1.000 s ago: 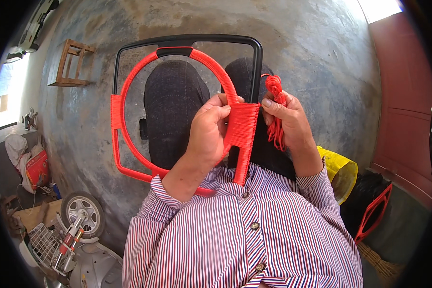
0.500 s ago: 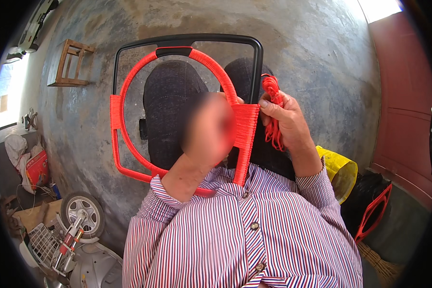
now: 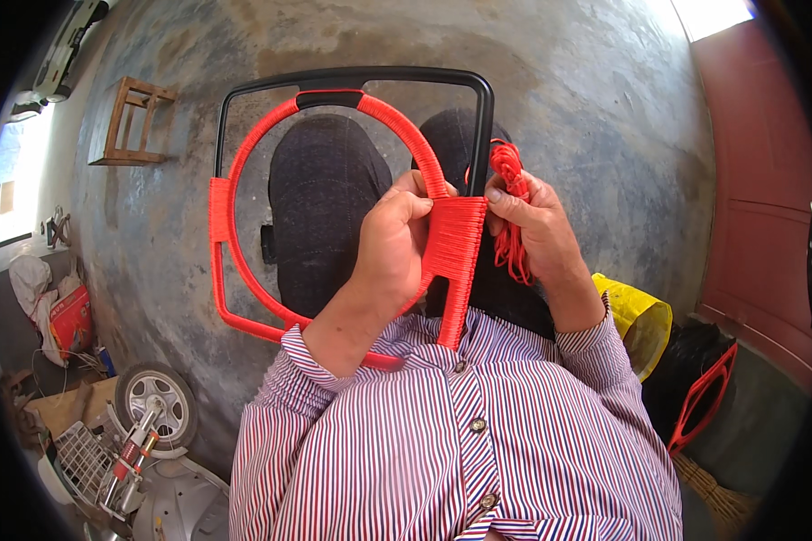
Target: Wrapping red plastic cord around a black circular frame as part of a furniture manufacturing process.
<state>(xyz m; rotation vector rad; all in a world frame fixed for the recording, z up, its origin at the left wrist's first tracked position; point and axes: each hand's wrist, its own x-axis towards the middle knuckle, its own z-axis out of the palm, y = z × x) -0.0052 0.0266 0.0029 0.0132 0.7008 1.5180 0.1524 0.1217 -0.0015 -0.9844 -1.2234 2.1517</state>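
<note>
Frame: black rounded-rectangle metal frame (image 3: 484,117) resting upright on the person's lap, at centre of view, its top bar toward 12 o'clock.
Ring: red cord-wrapped ring (image 3: 244,162) set inside the frame; touches it at the top, the left side and the right side.
Woven panel: tight red cord winding (image 3: 456,248) spanning ring and the frame's right bar, just right of centre.
Left hand: left hand (image 3: 392,239) closed around the ring at the woven panel's left edge, thumb on top; it comes in from 6 o'clock.
Right hand: right hand (image 3: 537,221) at 2 o'clock from the left hand, fingers pinched narrow on the cord bundle, touching the frame's right bar.
Cord bundle: hank of red cord (image 3: 512,212) hanging through the right hand, just beside the panel.
Surroundings: yellow bag (image 3: 636,316) at 4 o'clock; small wheel (image 3: 156,401) at 8 o'clock; wooden stool (image 3: 126,122) at 10 o'clock, on the concrete floor (image 3: 586,108).
</note>
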